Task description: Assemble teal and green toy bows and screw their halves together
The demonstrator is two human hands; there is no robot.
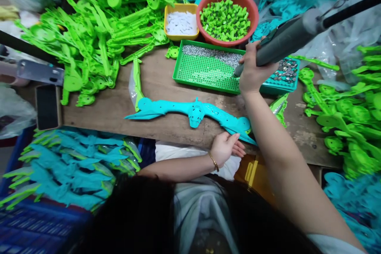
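Note:
A grey power screwdriver [284, 39] is in my right hand [254, 69], fingers wrapped round its body. Its tip points down into a green perforated tray [205, 77], close to a heap of small silver screws [211, 53]. On the wooden bench lies a long turquoise plastic bow-shaped piece [175, 107] with a moulded head in its middle. Lime-green folded parts [137, 83] stick out behind its ends. My left hand [224, 147] is at the bench edge by the piece's right end, thumb against its lower edge, fingers stretched out below it.
Lime-green parts [89, 39] are piled at the back left and right. Behind the tray stand a red bowl [254, 20] of small green pieces and a yellow tub [166, 22]. A phone [47, 107] lies left. Below it, a blue crate [44, 222] holds several turquoise-and-green assemblies [80, 166].

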